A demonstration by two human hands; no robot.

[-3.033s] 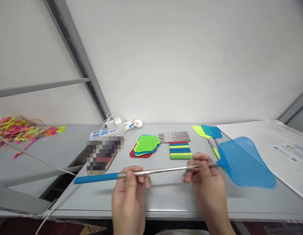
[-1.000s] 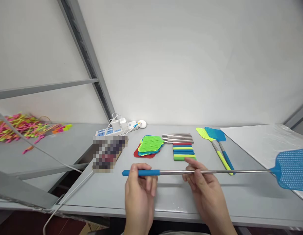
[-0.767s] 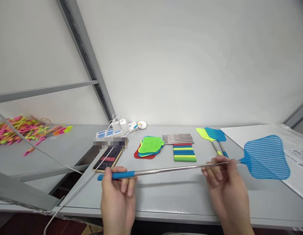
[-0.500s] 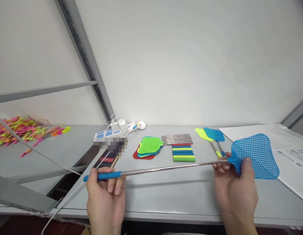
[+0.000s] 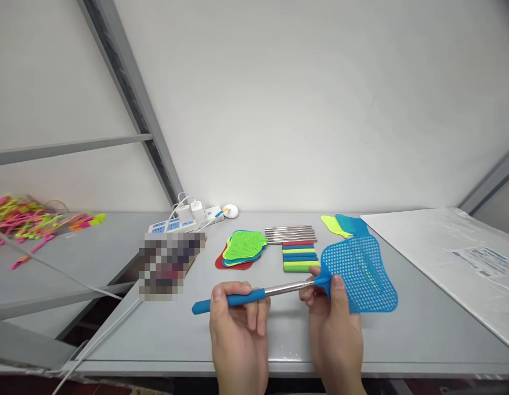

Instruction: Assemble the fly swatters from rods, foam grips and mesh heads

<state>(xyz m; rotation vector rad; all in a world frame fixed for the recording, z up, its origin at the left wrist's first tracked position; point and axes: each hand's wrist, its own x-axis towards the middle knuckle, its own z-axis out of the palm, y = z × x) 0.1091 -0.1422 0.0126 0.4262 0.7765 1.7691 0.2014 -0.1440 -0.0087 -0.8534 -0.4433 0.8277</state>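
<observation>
A blue fly swatter (image 5: pixel 359 274) is pinched by the left hand (image 5: pixel 238 323) at its grip and by the right hand (image 5: pixel 334 323) at its neck, over open bench (image 5: pixel 155 343) near the front edge; a white sheet (image 5: pixel 443 258) lies off to the right.

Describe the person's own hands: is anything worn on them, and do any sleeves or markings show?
The left hand and the right hand are both bare, with no gloves, rings, watch or bracelets in view, and no markings show on them. The arms run out of the bottom of the picture, so no sleeve can be seen.
</observation>
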